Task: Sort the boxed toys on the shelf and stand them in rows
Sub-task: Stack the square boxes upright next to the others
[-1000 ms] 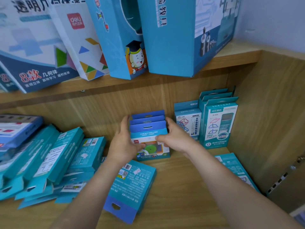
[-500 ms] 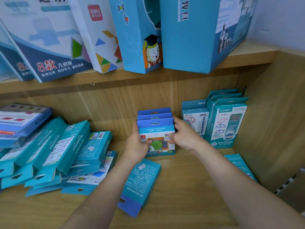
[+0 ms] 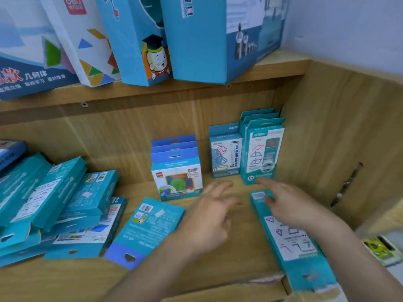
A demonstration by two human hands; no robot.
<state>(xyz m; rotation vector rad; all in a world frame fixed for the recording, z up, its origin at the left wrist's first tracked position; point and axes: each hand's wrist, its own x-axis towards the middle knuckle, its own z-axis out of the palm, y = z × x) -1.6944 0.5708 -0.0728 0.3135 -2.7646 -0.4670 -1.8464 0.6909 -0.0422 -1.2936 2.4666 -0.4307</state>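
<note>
A row of three small blue-topped boxes point(image 3: 177, 173) stands upright at the back of the lower shelf point(image 3: 239, 253). To its right stand a slim teal box point(image 3: 225, 155) and a row of taller teal boxes point(image 3: 262, 153). My left hand point(image 3: 210, 216) hovers in front of the blue-topped row with fingers spread, holding nothing. My right hand point(image 3: 287, 203) is over the far end of a long teal box point(image 3: 292, 238) lying flat, fingers relaxed. Another teal box point(image 3: 148, 227) lies face down left of my left hand.
A heap of several teal boxes point(image 3: 54, 205) lies tumbled at the shelf's left. Large boxes point(image 3: 196, 38) stand on the upper shelf overhead. The wooden side wall point(image 3: 340, 144) closes the right. Bare wood shows between my hands.
Both hands have let go of the front blue-topped box and pulled back toward me and to the right. The box stays standing in its row.
</note>
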